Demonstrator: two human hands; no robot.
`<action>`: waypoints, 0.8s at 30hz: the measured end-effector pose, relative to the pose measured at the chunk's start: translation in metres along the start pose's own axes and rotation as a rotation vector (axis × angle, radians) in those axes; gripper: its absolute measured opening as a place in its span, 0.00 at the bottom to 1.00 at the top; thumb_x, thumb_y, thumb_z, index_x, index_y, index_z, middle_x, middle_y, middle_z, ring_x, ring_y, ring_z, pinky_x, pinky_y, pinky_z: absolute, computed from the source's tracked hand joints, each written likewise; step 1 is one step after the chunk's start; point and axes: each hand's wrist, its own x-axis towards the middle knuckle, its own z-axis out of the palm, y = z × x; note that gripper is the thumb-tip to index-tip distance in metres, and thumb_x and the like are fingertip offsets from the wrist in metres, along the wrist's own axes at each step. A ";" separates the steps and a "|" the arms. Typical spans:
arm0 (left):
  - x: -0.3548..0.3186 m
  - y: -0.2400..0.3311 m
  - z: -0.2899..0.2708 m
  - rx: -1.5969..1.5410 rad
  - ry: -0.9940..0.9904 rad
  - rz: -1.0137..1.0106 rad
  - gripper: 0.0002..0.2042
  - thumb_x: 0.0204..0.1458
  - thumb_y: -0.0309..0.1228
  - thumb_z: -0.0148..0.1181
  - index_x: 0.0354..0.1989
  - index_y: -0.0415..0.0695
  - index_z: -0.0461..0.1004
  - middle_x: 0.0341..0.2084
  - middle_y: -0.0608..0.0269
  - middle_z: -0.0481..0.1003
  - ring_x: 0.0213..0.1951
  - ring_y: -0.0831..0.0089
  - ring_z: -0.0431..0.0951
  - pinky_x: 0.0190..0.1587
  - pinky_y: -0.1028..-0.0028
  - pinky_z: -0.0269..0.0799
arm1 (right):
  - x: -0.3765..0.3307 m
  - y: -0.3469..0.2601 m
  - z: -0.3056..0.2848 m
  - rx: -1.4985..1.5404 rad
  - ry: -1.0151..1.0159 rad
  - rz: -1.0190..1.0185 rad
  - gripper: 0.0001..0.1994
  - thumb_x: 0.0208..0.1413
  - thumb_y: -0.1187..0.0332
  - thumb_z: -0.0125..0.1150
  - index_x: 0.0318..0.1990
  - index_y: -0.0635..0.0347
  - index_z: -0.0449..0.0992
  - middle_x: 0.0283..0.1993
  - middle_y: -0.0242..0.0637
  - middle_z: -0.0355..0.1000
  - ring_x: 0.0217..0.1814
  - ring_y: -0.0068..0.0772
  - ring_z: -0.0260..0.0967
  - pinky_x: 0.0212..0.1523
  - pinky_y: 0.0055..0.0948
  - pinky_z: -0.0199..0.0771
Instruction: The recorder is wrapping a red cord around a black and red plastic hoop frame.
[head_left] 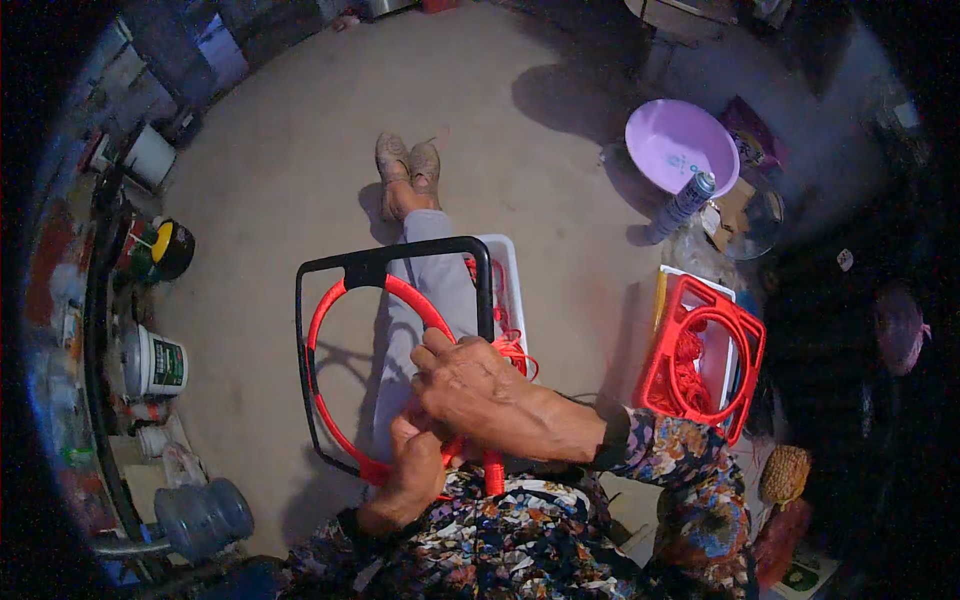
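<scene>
A black rectangular frame with rounded corners (390,254) rests over my lap, with a ring wrapped in red cord (322,318) inside it. Part of its lower right side is also wrapped in red. My right hand (480,392) lies curled over the ring's right side, fingers closed; what they pinch is hidden. Just below, my left hand (412,475) is closed at the ring's lower right, thumb close to the right fingers. Loose red cord (513,352) spills from a white tray (512,275) beside my legs and passes near my right wrist.
At right, a red frame with a ring (748,375) leans on a box holding red cord (690,350). Beyond stand a spray can (685,207) and a purple basin (675,145). Along the left are a white bucket (160,362), a black-and-yellow pot (172,250) and a water jug (205,518).
</scene>
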 end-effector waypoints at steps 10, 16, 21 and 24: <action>0.007 0.006 0.002 -0.046 -0.027 -0.144 0.09 0.55 0.28 0.49 0.43 0.40 0.68 0.27 0.61 0.74 0.18 0.76 0.71 0.14 0.80 0.59 | 0.008 0.008 -0.025 -0.207 0.080 -0.078 0.07 0.39 0.66 0.62 0.22 0.60 0.75 0.34 0.33 0.69 0.43 0.33 0.64 0.33 0.32 0.66; 0.006 0.009 -0.004 -0.030 -0.057 -0.196 0.11 0.57 0.30 0.48 0.44 0.39 0.68 0.27 0.60 0.75 0.18 0.77 0.71 0.15 0.80 0.59 | -0.083 0.000 -0.049 0.492 0.206 0.414 0.06 0.48 0.71 0.61 0.29 0.64 0.74 0.30 0.39 0.70 0.32 0.36 0.68 0.34 0.28 0.68; 0.009 0.007 -0.003 -0.019 -0.043 -0.243 0.12 0.57 0.30 0.47 0.47 0.39 0.67 0.27 0.60 0.75 0.17 0.78 0.70 0.16 0.81 0.59 | -0.101 0.016 0.014 0.518 0.377 0.462 0.07 0.53 0.72 0.57 0.39 0.62 0.75 0.39 0.40 0.72 0.42 0.31 0.68 0.43 0.27 0.67; 0.004 0.015 0.005 0.005 -0.020 -0.196 0.12 0.58 0.30 0.46 0.48 0.40 0.66 0.25 0.61 0.74 0.18 0.79 0.70 0.16 0.81 0.59 | -0.088 0.021 0.022 0.715 0.376 0.540 0.09 0.55 0.70 0.56 0.41 0.62 0.75 0.43 0.40 0.72 0.47 0.30 0.68 0.47 0.27 0.66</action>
